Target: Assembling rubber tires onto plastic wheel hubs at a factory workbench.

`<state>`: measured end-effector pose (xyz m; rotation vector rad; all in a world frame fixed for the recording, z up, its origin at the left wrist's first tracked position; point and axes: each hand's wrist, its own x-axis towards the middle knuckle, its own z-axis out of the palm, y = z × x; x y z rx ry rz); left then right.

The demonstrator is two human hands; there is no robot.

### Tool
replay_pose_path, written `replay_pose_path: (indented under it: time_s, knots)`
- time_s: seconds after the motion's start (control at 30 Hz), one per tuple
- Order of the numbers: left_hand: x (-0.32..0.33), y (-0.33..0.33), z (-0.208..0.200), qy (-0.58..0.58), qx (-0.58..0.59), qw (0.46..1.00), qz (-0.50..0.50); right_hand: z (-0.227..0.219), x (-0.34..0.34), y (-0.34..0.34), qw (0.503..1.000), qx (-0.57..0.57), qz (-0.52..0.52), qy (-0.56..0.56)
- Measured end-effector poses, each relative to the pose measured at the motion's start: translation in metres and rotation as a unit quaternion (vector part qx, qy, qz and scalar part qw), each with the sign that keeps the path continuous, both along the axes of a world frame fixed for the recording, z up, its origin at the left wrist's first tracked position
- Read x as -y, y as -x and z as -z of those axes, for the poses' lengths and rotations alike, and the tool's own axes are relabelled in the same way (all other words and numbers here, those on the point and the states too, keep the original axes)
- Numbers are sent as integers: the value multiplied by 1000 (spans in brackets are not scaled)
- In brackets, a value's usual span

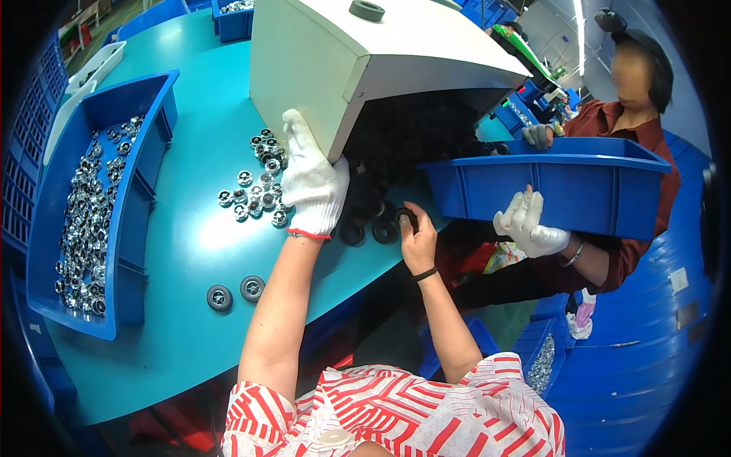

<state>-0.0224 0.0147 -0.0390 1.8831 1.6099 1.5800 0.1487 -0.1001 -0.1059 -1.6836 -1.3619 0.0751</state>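
Left hand (pixel 316 186) at white box (pixel 308 87), grip indeterminable; right hand (pixel 419 245) pinching black tire (pixel 407 218) near edge of teal table (pixel 179 365); open surface surrounds 2 wheels (pixel 220 298).

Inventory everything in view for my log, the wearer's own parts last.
Table: one, teal, centre
Box: one, white, on table
Left bin: one, blue, table's left
Hubs: many, silver and black, in left bin, beside box
Wheels: two, black and silver, table's front
Tyres: many, black, at box opening
Ring: one, black, atop box
Co-worker: one, dark red shirt, right
Right bin: one, blue, held by co-worker
Far bins: several, blue, background
Floor: one, blue, right
Left hand: one, white-gloved, against box
Right hand: one, bare, holding tyre
Shirt: one, red and white, bottom
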Motion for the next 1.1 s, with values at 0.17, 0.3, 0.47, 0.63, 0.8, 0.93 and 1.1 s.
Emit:
replay_pose_path:
  time_s: [0.17,0.3,0.47,0.63,0.8,0.93,1.1]
  knots:
    - [1,2,-3,12,5,1000,8,-1,-4,3,999,53,5,-6]
    - [-1,2,2,-7,1,1000,-1,-3,-9,3,997,77,-1,-18]
    - [-2,2,3,-34,4,999,-1,-10,-37,-7,997,-66,-20,-35]
    - [-1,-1,2,-15,0,1000,-6,7,-63,-12,999,33,-32,14]
    - [-6,0,7,-54,-18,998,-33,6,-70,7,996,54,-68,1]
    - [-6,-2,7,-58,-20,997,-39,7,-71,10,996,58,-69,4]
    - [-2,-3,5,-23,-7,1000,-18,5,-68,14,997,51,-54,16]
